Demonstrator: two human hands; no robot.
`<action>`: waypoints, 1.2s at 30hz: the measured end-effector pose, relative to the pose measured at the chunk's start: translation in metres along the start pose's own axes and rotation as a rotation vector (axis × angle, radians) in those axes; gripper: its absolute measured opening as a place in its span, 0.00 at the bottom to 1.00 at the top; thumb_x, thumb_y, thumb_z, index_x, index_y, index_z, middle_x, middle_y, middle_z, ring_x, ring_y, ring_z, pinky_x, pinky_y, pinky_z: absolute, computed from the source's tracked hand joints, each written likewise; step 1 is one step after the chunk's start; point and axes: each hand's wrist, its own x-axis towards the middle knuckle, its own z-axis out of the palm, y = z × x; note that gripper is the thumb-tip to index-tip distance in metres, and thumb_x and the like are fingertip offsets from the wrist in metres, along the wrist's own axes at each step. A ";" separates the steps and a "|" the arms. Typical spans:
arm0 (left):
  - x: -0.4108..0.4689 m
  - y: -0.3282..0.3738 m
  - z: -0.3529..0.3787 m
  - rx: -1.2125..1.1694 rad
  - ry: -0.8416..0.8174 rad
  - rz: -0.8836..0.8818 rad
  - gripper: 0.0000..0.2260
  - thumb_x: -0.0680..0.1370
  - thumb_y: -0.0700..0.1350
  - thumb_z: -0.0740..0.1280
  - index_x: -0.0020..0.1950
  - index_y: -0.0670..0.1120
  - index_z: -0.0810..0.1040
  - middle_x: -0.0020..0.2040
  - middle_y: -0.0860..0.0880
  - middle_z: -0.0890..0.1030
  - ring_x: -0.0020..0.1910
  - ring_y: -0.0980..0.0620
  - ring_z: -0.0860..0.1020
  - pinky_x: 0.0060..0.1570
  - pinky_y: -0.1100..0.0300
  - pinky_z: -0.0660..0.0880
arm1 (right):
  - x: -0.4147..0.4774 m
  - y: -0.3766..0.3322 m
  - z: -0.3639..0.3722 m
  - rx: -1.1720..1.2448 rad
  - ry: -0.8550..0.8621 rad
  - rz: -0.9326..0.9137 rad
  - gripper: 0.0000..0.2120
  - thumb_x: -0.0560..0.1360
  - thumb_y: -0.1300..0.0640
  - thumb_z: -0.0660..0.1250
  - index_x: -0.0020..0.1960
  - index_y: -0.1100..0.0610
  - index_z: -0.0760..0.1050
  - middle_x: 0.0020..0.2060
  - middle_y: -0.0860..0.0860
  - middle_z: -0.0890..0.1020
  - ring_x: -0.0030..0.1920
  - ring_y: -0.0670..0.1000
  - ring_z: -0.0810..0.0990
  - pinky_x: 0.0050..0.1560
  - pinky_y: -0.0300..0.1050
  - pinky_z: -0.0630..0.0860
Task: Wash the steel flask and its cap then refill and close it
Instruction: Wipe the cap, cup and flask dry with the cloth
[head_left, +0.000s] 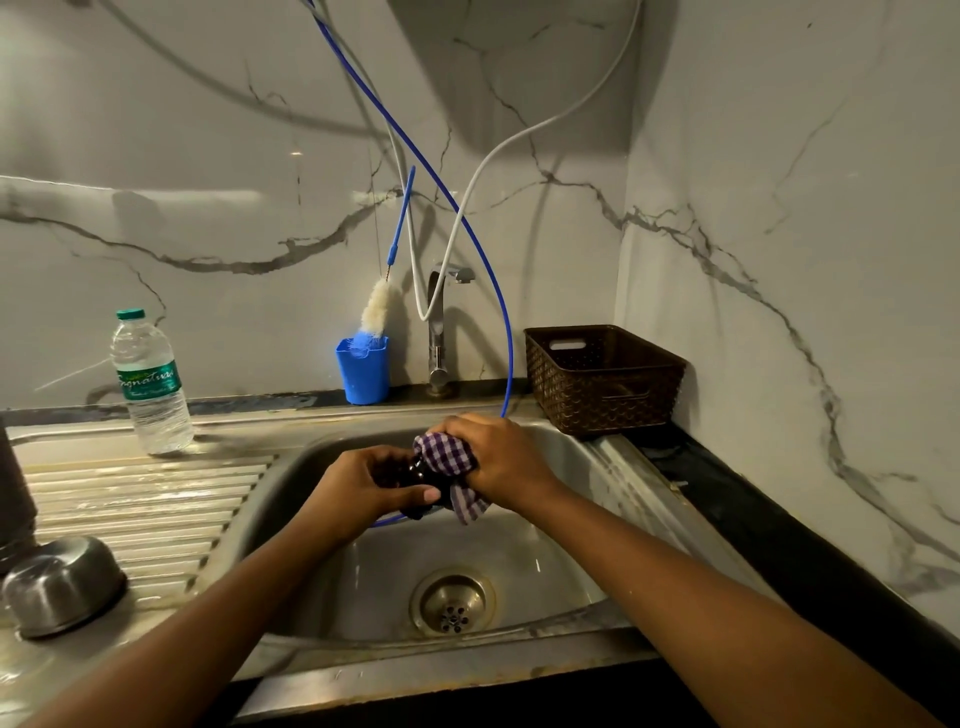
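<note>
Bottle (150, 384), bowl (62, 584) on steel drainboard (145, 499)

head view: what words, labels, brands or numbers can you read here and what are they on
"Signatur", white script on the green label of the bottle; the ending curves out of sight.
Small line below it on the same label: too blurred to read.
No text shows on the blue cup, the basket, the cloth or the dark item in hand.

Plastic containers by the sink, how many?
3: the water bottle on the drainboard at left, the blue cup beside the tap, the brown basket at right. More may sit off-frame.
</note>
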 end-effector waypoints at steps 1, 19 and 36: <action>0.001 0.000 -0.001 0.016 -0.002 0.001 0.20 0.67 0.45 0.76 0.57 0.46 0.79 0.45 0.49 0.85 0.42 0.54 0.84 0.52 0.54 0.79 | 0.000 0.000 0.000 0.014 0.021 0.000 0.15 0.70 0.62 0.69 0.57 0.58 0.77 0.49 0.53 0.81 0.49 0.52 0.79 0.48 0.46 0.77; 0.008 -0.021 -0.010 0.242 0.080 -0.239 0.14 0.66 0.52 0.77 0.46 0.48 0.81 0.41 0.51 0.83 0.44 0.55 0.81 0.42 0.65 0.73 | -0.007 0.027 -0.001 0.031 0.144 0.338 0.19 0.71 0.61 0.70 0.61 0.57 0.75 0.53 0.56 0.81 0.54 0.54 0.78 0.54 0.52 0.76; 0.009 -0.023 -0.022 0.184 0.063 -0.380 0.11 0.69 0.49 0.75 0.47 0.46 0.79 0.42 0.48 0.83 0.38 0.56 0.80 0.31 0.68 0.74 | -0.009 0.027 0.000 0.060 0.072 0.429 0.20 0.72 0.61 0.68 0.64 0.55 0.73 0.56 0.54 0.80 0.56 0.53 0.77 0.55 0.46 0.75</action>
